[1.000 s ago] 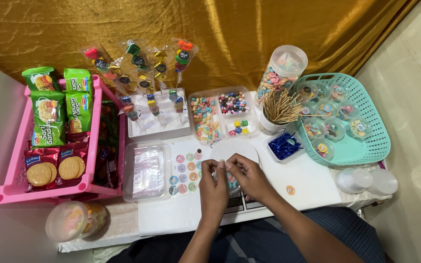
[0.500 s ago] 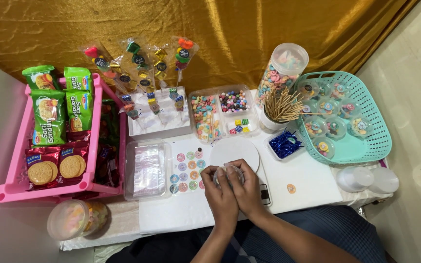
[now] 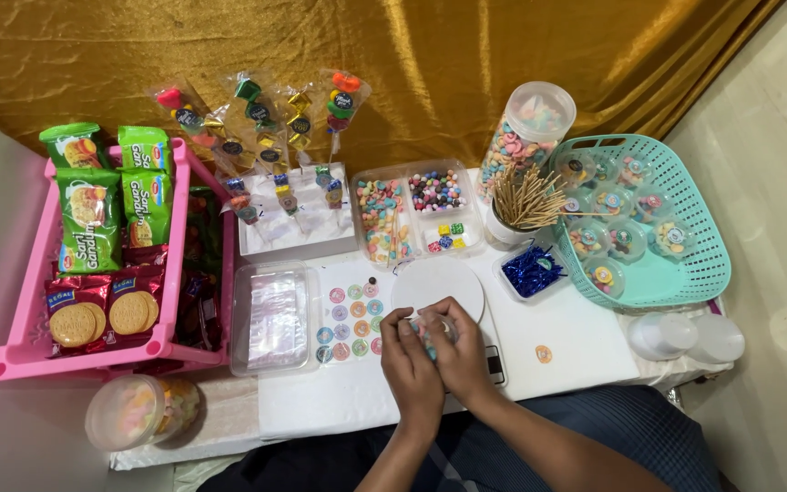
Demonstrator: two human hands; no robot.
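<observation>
Both hands met over the white-covered desk (image 3: pixel 585 342): the left hand (image 3: pixel 409 369) and right hand (image 3: pixel 460 351) had their fingers (image 3: pixel 430 314) pinched together on a small clear pastel-filled container (image 3: pixel 430 339), mostly hidden. A slip could have scattered sweets onto the round sticker sheet (image 3: pixel 350 321) just beside it.

Small pale candy piece (image 3: pixel 429 335), perhaps wrapped, mostly hidden, pinched over white table edge.

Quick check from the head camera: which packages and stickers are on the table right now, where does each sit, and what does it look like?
Green snack packets: far end of the pink crate, left.
Red biscuit packs: crate's near end, round biscuits pictured.
Round stickers: pastel sheet beside the left hand.
Clear bags: tray beside the crate.
Lone orange sticker: right of the right hand.
</observation>
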